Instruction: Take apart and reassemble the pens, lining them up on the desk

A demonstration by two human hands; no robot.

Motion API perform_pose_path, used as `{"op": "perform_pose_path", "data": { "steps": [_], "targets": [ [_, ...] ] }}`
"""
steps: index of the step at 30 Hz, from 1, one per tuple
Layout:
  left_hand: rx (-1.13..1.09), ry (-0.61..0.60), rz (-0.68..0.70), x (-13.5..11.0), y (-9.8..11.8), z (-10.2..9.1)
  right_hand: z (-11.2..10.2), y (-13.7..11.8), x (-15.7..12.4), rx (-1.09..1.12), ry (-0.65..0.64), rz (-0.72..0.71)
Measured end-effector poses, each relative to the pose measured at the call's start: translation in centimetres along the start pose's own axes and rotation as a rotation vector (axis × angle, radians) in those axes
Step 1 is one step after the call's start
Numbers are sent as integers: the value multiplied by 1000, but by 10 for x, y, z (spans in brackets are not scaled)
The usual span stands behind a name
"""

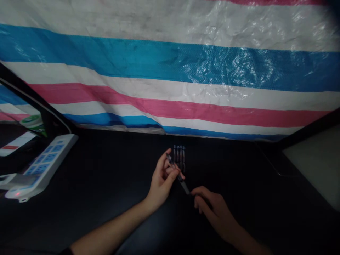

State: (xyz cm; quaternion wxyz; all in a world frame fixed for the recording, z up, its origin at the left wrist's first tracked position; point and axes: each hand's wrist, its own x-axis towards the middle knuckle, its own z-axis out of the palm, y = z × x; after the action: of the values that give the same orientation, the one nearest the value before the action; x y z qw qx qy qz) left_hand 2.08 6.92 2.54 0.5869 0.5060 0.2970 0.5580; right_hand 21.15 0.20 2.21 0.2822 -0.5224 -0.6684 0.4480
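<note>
Pen-like tube (176, 169) slants far left to near right. Our left hand (161, 180) pinches it; our open right hand (212, 211) curves just beside its tip.

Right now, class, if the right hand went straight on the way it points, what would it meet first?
Probably the dark end of the slim pen-like tool held in the left hand, just ahead of the right hand, though depth is unclear.

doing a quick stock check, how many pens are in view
5. One pen is held in the left hand; about four pens lie side by side beyond it on the black table. Blur could hide more.
</note>
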Motion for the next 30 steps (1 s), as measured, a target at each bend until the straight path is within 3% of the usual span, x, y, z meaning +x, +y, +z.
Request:
{"op": "perform_pose_path", "data": {
  "steps": [5,12,30],
  "targets": [
    [73,69,24,14,0,-12,1,5,1,-11,14,-2],
    [8,-27,-94,26,-4,-22,1,1,1,-26,-8,-15],
    [-1,78,-145,27,-5,-25,3,4,2,-80,-7,-25]
  ]
}}
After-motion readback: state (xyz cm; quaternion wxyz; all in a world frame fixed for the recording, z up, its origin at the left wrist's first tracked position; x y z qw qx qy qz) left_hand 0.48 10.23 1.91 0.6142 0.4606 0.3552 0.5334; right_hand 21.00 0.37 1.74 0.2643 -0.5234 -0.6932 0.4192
